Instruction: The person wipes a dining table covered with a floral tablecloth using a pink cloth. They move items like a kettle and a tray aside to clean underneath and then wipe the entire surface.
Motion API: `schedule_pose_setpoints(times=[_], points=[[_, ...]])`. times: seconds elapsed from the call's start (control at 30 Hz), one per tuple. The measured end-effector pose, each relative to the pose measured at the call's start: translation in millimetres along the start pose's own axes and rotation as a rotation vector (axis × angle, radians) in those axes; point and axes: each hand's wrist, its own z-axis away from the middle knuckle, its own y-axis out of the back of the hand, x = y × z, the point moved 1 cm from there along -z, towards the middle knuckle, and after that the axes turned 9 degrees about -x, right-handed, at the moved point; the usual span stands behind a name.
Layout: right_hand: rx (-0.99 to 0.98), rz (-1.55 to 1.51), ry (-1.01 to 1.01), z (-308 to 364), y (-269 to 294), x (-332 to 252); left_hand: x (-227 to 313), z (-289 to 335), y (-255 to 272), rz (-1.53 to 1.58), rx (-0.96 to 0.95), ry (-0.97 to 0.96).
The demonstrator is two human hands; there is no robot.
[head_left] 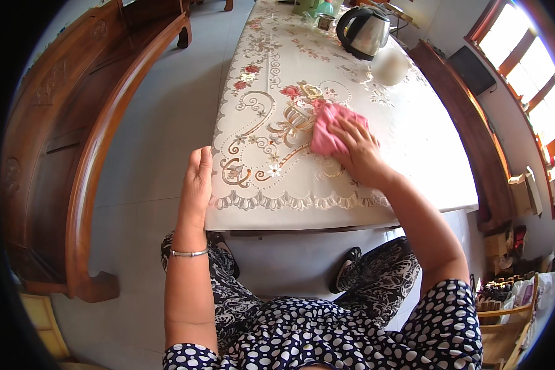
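Observation:
My right hand (362, 154) presses down on a folded pink cloth (328, 137), its fingers spread over the cloth's right part. The cloth lies on a cream tablecloth (253, 219) with a printed pattern of flowers, scrolls and a scalloped border. At the table's near left corner, my left hand (197, 179) grips the side edge. Its thumb lies against the tablecloth, and the other fingers are partly hidden. A bracelet circles the left wrist.
Farther along the table stand a steel and black electric kettle (367, 31), a blurred whitish round object (390, 66) and a small jar (326, 23). A carved wooden bench (114, 129) runs along the left. Another long wooden piece (459, 117) stands under the right windows.

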Motion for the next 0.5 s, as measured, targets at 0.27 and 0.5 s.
schedule_pose_setpoints(times=[0.27,0.5], points=[[-0.086,-0.096,-0.045,97,31,-54,-2,1,2,0.041,-0.032,0.049],[-0.019,-0.008,-0.051,22,11,21,2,3,0,0.030,-0.020,0.032]])
